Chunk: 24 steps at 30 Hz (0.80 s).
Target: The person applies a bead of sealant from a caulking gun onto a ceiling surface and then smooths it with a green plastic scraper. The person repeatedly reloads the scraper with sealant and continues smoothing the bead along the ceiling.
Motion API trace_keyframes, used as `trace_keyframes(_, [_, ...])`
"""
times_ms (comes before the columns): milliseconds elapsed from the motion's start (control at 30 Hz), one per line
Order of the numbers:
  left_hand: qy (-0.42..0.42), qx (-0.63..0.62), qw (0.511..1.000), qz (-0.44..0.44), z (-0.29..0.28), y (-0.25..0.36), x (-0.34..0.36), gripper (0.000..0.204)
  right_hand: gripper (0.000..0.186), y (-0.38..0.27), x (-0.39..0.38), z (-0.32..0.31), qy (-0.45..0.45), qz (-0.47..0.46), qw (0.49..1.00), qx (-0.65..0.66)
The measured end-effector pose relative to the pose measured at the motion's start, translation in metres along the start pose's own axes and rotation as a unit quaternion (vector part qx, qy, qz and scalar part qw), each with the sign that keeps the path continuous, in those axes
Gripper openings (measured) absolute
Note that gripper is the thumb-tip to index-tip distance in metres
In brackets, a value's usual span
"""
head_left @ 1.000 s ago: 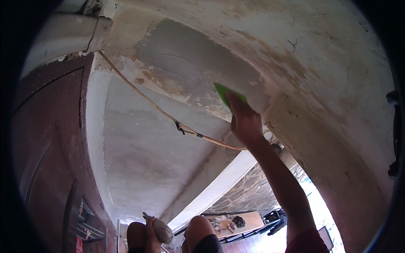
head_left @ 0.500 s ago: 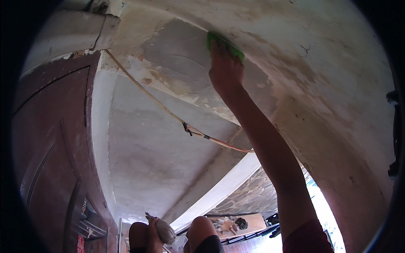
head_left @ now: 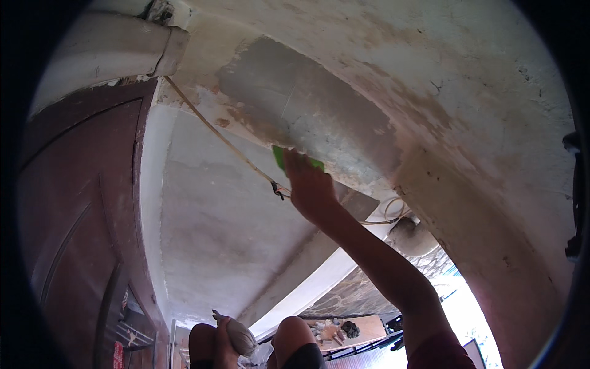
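Note:
My right hand (head_left: 310, 187) is closed on a flat green spreader (head_left: 279, 157). The spreader lies against the lower border of a smooth grey patch (head_left: 326, 92) on the worn plaster overhead, and my fingers cover much of it. Down by my knees, my left hand (head_left: 227, 347) is wrapped round a plastic bag of grey paste (head_left: 243, 337) with a twisted end. Thin light streaks run over the patch near the spreader.
A cable (head_left: 221, 138) with a dark tie slants across the wall just left of my right hand. Dark red doors (head_left: 80, 172) stand at left. Below right, a wooden board (head_left: 362, 332) holds assorted items, and a rounded grey object (head_left: 413, 238) sits beside looped cable.
My right hand has come down and slightly left with the spreader, from the patch's upper edge to its lower border. My left hand keeps the bag in the same place.

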<state>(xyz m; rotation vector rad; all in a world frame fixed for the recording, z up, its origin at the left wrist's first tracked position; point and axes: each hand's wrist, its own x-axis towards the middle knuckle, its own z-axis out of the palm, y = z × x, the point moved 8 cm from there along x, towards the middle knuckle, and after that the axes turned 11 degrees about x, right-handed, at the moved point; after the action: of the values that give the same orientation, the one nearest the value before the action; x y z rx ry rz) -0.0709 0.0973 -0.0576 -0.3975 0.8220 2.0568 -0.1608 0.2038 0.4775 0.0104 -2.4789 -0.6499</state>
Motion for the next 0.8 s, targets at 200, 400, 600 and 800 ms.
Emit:
trace_keyframes(200, [-0.019,0.013,0.999,0.028,0.006,0.005,-0.004,0.025,0.049,0.034,0.023,-0.097,0.158,0.018,0.987,0.008])
trace_keyframes(400, [-0.015,0.006,1.000,0.003,0.008,-0.003,0.006,0.026,0.049,0.042,0.091,-0.097,0.194,0.025,0.981,0.007])
trace_keyframes(600, [-0.009,0.004,1.000,0.010,0.010,-0.003,-0.001,0.025,0.049,0.012,0.133,-0.058,0.264,-0.001,0.958,-0.113])
trace_keyframes(800, [-0.012,-0.002,1.000,0.015,0.009,0.009,-0.006,0.024,0.050,-0.023,0.085,0.003,0.166,-0.107,0.969,-0.145])
